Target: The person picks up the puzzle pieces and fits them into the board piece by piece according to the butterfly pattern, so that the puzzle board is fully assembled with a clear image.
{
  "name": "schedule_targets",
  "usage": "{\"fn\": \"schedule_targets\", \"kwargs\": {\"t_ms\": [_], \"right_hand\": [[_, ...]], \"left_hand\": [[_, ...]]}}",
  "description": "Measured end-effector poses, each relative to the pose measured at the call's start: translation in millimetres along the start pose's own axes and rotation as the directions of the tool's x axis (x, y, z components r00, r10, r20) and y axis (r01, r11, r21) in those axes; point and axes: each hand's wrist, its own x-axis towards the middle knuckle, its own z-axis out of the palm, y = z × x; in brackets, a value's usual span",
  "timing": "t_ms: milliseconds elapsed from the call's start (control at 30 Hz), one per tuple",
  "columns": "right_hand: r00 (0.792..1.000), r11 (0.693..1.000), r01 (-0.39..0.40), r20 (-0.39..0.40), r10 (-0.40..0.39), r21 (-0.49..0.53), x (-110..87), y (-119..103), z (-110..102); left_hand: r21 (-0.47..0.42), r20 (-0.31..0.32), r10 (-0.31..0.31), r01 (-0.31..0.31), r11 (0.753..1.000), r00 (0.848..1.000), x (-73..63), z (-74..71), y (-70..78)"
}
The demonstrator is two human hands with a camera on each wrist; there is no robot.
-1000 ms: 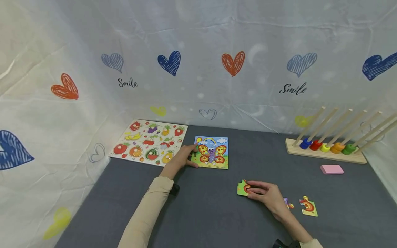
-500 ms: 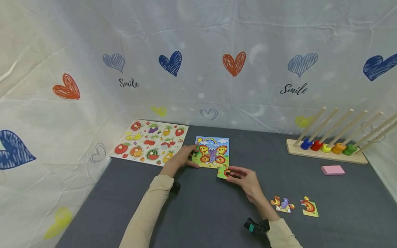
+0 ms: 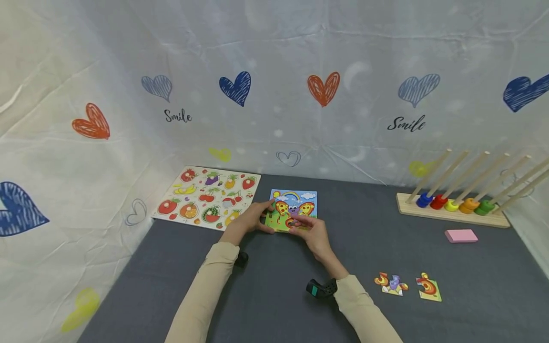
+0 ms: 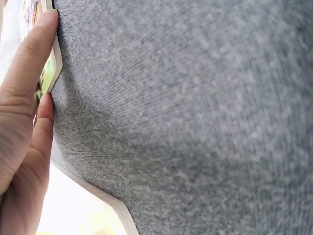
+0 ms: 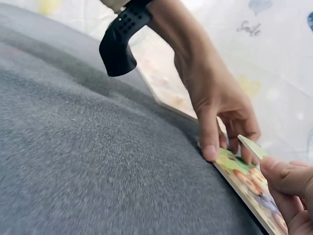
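My left hand grips the left side of a square butterfly puzzle board, its thumb at the near edge and its fingers along the left edge. Over the lower part of the board, my right hand pinches a green puzzle piece between thumb and fingers. The right wrist view shows that piece tilted close over the board, partly covered by my thumb. My right fingers hide the board's lower right area in the head view. Two loose puzzle pieces, one with a purple body and one with an orange wing, lie to the right.
A white fruit peg board lies at the back left, just behind my left hand. At the back right stands a wooden rack with upright pegs and coloured rings. Nearer lies a pink block. Printed curtains border the grey table.
My right hand has carried the pinched puzzle piece leftward and away from me, from the open table to above the board. The left hand stays at the board's left side.
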Motion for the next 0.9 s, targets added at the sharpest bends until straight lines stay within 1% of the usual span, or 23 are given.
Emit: {"fn": "schedule_targets", "kwargs": {"t_ms": [100,167,233,300,400,433,533,633,667,700,767,900], "right_hand": [[0.999,0.995,0.034,-0.022,-0.037,-0.099,6.2,1.1,8.3],[0.996,0.982,0.063,-0.043,-0.072,-0.180,11.3,6.9,13.4],[0.994,0.966,0.085,-0.051,-0.100,-0.244,13.9,7.9,17.7],[0.991,0.955,0.109,-0.050,-0.127,-0.275,15.6,8.8,20.5],[0.983,0.947,0.162,-0.035,-0.179,-0.277,17.9,12.3,22.2],[0.976,0.945,0.199,-0.030,-0.214,-0.261,21.9,20.3,22.1],[0.967,0.932,0.238,-0.025,-0.255,-0.273,24.5,23.8,23.1],[0.965,0.918,0.239,-0.027,-0.260,-0.316,27.2,23.3,26.1],[0.972,0.915,0.208,-0.032,-0.234,-0.346,25.0,15.6,28.0],[0.974,0.911,0.197,-0.032,-0.224,-0.363,25.8,14.2,29.5],[0.977,0.896,0.181,-0.028,-0.210,-0.405,26.9,11.3,32.7],[0.985,0.878,0.149,-0.013,-0.174,-0.455,27.3,4.4,37.5]], "left_hand": [[-0.003,0.000,0.015,-0.015,1.000,1.000,0.2,0.0,0.5],[-0.005,-0.002,0.021,-0.021,1.000,1.000,0.4,0.3,0.4],[-0.004,-0.005,0.026,-0.026,1.000,1.000,0.5,0.5,0.1],[0.003,-0.006,0.029,-0.029,1.000,1.000,0.6,0.6,-0.2],[0.017,-0.008,0.034,-0.034,0.999,0.999,0.7,0.3,-0.3],[0.020,-0.008,0.032,-0.032,0.999,0.999,0.6,0.0,-0.2],[0.026,-0.009,0.032,-0.032,0.999,0.999,0.6,-0.4,1.0],[0.025,-0.005,0.032,-0.032,0.999,0.999,0.8,-0.3,2.4],[0.025,-0.004,0.032,-0.032,0.999,0.999,0.9,-0.2,2.8],[0.024,-0.003,0.032,-0.031,0.999,0.999,0.9,0.1,2.9],[0.032,-0.005,0.020,-0.020,0.999,1.000,0.9,0.6,2.7],[0.046,-0.013,0.002,-0.002,0.999,1.000,0.6,1.6,1.8]]}}
